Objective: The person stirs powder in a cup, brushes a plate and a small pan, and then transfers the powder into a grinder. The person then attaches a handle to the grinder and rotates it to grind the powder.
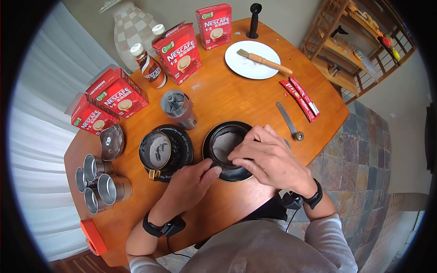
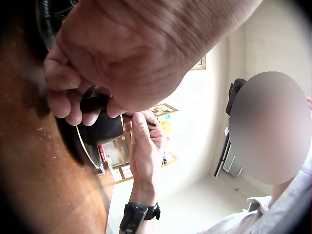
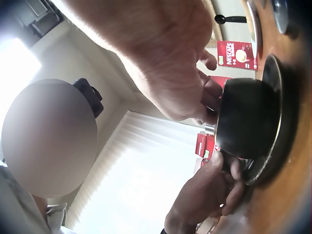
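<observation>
A black cup (image 1: pixel 217 136) (image 3: pixel 246 117) stands on a black saucer (image 1: pixel 233 174) in front of me, with a pale greyish layer (image 1: pixel 225 144) inside. My left hand (image 1: pixel 193 182) grips the cup's dark handle (image 2: pixel 95 103) between thumb and fingers. Over the cup's right rim, my right hand (image 1: pixel 275 159) reaches in with bent fingertips. The left wrist view shows that hand (image 2: pixel 146 146) pinching a thin dark stick (image 2: pixel 151 123); its lower end is hidden. Left of this cup sits a second black cup (image 1: pixel 157 150) with a gold handle, on a saucer with white lettering (image 1: pixel 184 148).
Behind the cups stands a grinder-like canister (image 1: pixel 180 111). Several red Nescafe boxes (image 1: pixel 177 52) and a bottle (image 1: pixel 150 68) line the back left. A white plate (image 1: pixel 236 68) bears a brush (image 1: pixel 261 60). Red sachets (image 1: pixel 302 100) and a metal scoop (image 1: pixel 287 118) lie right; metal cups (image 1: pixel 111 189) stand left.
</observation>
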`<move>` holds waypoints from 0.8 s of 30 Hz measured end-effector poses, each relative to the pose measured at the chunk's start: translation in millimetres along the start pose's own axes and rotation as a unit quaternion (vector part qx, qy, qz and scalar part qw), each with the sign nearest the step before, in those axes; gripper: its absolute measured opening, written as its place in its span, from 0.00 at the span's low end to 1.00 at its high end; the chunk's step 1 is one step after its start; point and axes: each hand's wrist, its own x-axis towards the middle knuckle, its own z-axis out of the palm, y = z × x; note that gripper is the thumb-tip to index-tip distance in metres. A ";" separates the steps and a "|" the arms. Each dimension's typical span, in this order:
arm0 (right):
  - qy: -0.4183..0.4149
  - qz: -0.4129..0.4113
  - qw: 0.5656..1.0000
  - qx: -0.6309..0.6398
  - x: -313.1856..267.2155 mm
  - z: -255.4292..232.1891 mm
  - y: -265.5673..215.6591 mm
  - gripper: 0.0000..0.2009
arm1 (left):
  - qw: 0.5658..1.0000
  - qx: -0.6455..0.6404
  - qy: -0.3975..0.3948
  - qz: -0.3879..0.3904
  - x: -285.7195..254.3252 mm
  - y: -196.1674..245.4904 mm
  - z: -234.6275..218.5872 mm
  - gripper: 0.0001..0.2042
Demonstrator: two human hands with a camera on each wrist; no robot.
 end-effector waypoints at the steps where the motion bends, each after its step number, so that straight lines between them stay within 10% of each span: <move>1: -0.005 -0.001 1.000 0.003 -0.4 -0.4 0.2 0.05 | 1.000 0.000 0.000 0.001 0.0 0.0 -0.2 0.17; 24: 0.030 0.047 0.998 -0.020 -0.7 -1.1 2.9 0.05 | 1.000 -0.007 0.001 0.006 -0.1 1.0 -0.1 0.16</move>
